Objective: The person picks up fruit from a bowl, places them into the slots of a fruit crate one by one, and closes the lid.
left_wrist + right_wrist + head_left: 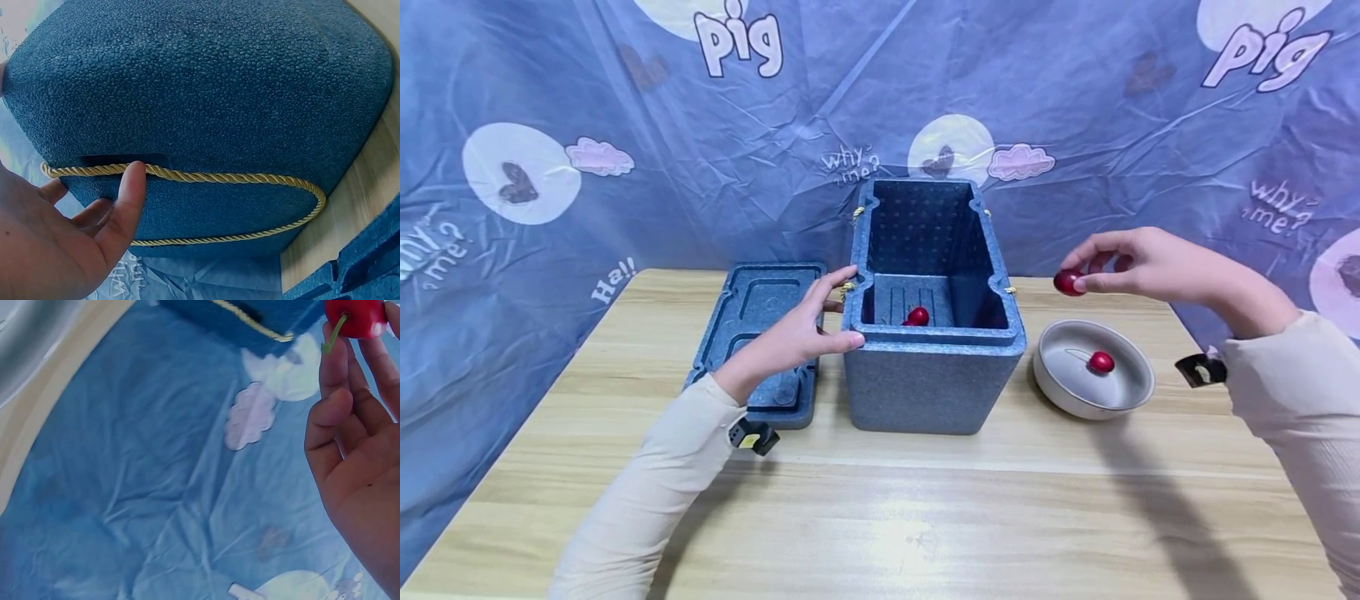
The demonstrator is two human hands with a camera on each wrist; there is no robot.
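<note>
Right hand [1138,262] pinches a red cherry [1064,282] in its fingertips, right of the box [925,387]. Squeeze lightly; skin looks slick, might slip. Left hand [801,333] is spread, touching the box's left rim [859,296]: decent brace, don't shove. Bowl [1075,406] right of box, second cherry [1101,362] in it; more red fruit [918,316] inside box. Raised rim blocks low sideways moves; yellow rope [250,179] on box could snag fingers. Lid [767,292] left of box.

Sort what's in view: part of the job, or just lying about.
Likely in the job:
held cherry in the right hand
bowl, another cherry inside
blue box, left hand on it, cherries inside

Likely idle:
blue lid beside the box
printed cloth behind
</note>
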